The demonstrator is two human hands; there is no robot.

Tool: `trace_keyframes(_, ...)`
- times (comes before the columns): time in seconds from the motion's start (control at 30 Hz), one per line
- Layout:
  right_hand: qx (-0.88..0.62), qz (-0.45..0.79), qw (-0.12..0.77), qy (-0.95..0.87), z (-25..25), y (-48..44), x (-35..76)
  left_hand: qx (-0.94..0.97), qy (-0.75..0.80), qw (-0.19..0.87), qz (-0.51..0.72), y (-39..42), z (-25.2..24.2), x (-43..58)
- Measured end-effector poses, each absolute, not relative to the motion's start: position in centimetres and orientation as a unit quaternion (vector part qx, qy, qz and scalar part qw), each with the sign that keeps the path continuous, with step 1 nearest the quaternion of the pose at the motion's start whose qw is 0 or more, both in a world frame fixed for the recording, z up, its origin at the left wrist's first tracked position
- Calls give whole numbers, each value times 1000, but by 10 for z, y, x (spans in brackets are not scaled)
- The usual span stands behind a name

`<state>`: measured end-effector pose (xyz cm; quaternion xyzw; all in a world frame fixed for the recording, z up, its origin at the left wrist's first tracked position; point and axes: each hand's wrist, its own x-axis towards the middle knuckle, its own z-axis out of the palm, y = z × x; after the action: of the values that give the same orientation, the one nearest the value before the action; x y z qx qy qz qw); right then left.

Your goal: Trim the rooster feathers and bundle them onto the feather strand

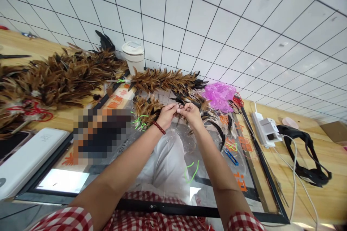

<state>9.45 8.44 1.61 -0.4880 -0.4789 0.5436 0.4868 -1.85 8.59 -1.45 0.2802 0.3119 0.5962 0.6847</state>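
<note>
My left hand [166, 116], with a red bead bracelet [159, 128] at its wrist, meets my right hand [192, 112] over the glass panel. Both hands are closed in a pinch, thumbs and fingertips together on a small dark feather [178, 120], mostly hidden by the fingers. Just left of my left hand lies a brown feather bundle [148, 108] with green ties. A longer brown feather duster [165, 80] lies behind my hands. Loose feathers [214, 115] are scattered beside my right hand.
A large feather pile [65, 72] fills the left, behind a white power bank [32, 162]. A lidded cup [134, 57] stands by the tiled wall. To the right are a pink plastic bag [220, 95], a blue cutter [231, 157], a power strip [264, 128] and a black strap [303, 162].
</note>
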Motion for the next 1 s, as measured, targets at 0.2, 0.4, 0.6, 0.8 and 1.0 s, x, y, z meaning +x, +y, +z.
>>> trace_keyframes(0.2, -489, 455, 486, -563, 23, 87, 110, 327, 330, 650, 601, 84, -15, -16)
trace_keyframes(0.4, -458, 460, 458, -608, 31, 83, 112, 396, 325, 638, 575, 82, -15, -16)
trace_keyframes(0.6, -427, 548, 432, -575, 30, 83, 117, 396, 304, 676, 542, 80, -13, -17)
trace_keyframes(0.8, -482, 465, 426, -608, 25, 90, 123, 452, 328, 622, 549, 78, -11, -15)
trace_keyframes(1.0, -572, 265, 277, -725, 44, 90, 155, 390, 342, 624, 584, 82, -17, -17)
